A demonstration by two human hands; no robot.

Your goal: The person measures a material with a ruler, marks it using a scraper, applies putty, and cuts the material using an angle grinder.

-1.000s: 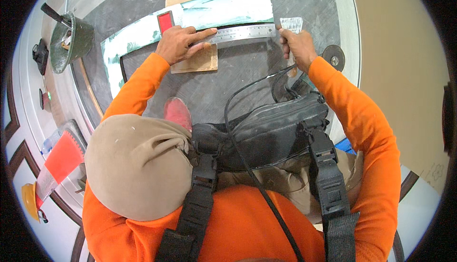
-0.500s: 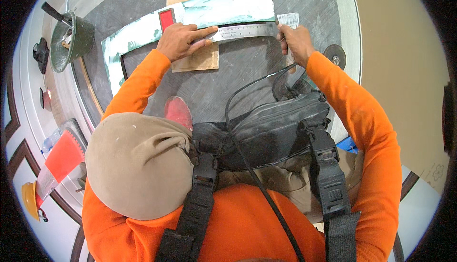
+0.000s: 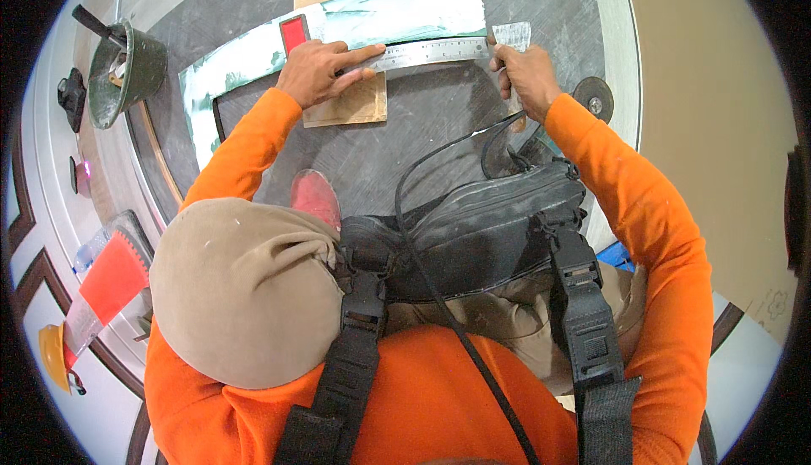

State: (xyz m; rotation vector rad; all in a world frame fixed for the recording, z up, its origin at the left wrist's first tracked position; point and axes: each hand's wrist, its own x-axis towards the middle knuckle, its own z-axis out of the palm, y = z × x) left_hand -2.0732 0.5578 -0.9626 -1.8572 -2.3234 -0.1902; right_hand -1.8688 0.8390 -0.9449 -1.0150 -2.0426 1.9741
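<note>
A metal ruler (image 3: 431, 54) lies along the lower edge of a long white-and-green smeared board (image 3: 397, 14). My left hand (image 3: 321, 72) is closed on the ruler's left end, index finger stretched along its upper edge and thumb below. At the other end my right hand (image 3: 525, 75) is closed around a putty knife (image 3: 512, 35); its pale blade shows above the fingers, and part of its handle below. The right fingertips also touch the ruler's end. A red panel with a dark frame (image 3: 294, 34) sits in the board beside my left hand. Under the board rests a wooden piece (image 3: 351, 106).
A dark bucket (image 3: 144, 68) with tools in it stands at the far left. Near my right wrist lies a round disc (image 3: 593, 97). A black cable (image 3: 404, 186) crosses my black waist bag (image 3: 498, 220). At lower left are an orange-red trowel-like tool (image 3: 116, 272) and a yellow helmet-like object (image 3: 53, 355).
The ruler has tilted a little, so its face looks brighter and the dark gap under the board is narrower. Both hands have stayed nearly in place.
</note>
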